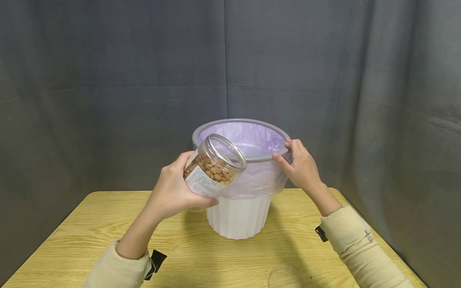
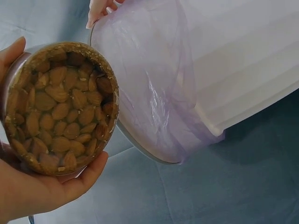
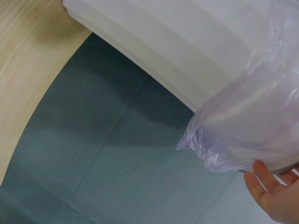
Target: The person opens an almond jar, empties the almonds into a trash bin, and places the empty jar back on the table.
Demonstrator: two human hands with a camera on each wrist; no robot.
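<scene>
Left hand (image 1: 176, 188): fingers and thumb wrapped round the lower body of a clear plastic jar (image 1: 215, 166), lid off, mouth tipped toward the bin and held just in front of its near rim. Jar about half full of almonds (image 2: 60, 112), which have slid toward the low side; the left wrist view looks straight at them through the transparent base. Paper label (image 1: 201, 185) faces the camera.

Right hand (image 1: 300, 164): fingers curled over the grey rim ring (image 1: 252, 159) of a white ribbed waste bin (image 1: 239, 218), thumb on the outside, steadying it. Bin stands on a wooden table (image 1: 90, 224). Lilac bin liner (image 1: 252, 140) folded over the ring and hanging loose down the outside (thin film, wrinkled, offers no grip).

Handling judgement: jar looks rigid and smooth, moderately light with its load; contents are loose and will shift with any tilt, so the grip belongs round the labelled middle, where paper gives friction. Bin looks light and liable to slide or tip; the stiff ring is the sound place to hold, not the liner.

Bottom edge of head view: a clear rounded object (image 1: 284, 278) on the table, possibly the jar's lid; too cropped to be sure.
</scene>
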